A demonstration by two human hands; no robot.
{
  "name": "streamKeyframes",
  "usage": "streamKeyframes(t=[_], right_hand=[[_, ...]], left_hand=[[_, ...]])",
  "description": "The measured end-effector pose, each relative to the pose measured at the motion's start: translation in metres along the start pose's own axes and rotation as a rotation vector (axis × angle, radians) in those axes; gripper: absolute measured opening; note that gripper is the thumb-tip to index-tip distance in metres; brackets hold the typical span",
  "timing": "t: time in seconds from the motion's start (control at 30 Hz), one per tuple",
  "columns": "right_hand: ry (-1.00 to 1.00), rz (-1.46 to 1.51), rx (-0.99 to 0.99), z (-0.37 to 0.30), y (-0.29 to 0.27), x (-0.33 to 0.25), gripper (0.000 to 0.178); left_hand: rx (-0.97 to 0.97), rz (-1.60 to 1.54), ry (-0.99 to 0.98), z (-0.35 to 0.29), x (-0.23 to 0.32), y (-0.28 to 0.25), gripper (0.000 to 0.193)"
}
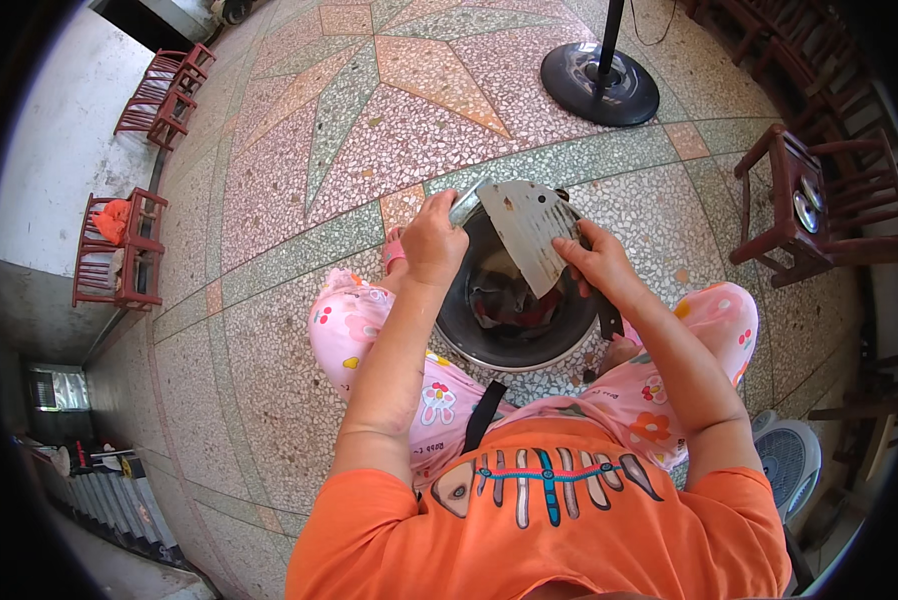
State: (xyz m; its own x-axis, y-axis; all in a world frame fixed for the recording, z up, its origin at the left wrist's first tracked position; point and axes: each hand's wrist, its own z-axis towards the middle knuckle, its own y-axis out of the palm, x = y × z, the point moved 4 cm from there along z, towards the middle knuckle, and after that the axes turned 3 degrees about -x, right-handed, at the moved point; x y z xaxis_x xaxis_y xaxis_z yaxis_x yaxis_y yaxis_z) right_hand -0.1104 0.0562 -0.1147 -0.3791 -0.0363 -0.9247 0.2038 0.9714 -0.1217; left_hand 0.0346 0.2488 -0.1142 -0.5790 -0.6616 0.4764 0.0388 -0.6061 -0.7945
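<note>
Head view: person sits on the patterned terrazzo floor (299, 150), round dark metal basin (514, 300) between the knees. Left hand (434, 240) is clenched around the handle of a broad grey steel cleaver (529, 235), which sits over the basin, likely so anything coming off drops in. Right hand (594, 262) presses fingertips against the blade's flat lower edge, probably to steady or wipe it. Dark and red contents lie in the basin, unclear what. Black fan base (599, 80) and dark red wooden chair (804, 205) stand well apart.
</note>
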Motion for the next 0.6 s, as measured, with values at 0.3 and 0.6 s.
streamKeyframes(t=[0.3,0.6], right_hand=[[-0.01,-0.041,0.013,0.0,-0.002,0.002,0.035],[-0.013,-0.096,-0.019,-0.006,0.007,-0.003,0.033]], left_hand=[[-0.001,0.022,0.008,-0.001,0.001,0.002,0.04],[-0.016,0.03,-0.006,-0.001,0.0,0.002,0.039]])
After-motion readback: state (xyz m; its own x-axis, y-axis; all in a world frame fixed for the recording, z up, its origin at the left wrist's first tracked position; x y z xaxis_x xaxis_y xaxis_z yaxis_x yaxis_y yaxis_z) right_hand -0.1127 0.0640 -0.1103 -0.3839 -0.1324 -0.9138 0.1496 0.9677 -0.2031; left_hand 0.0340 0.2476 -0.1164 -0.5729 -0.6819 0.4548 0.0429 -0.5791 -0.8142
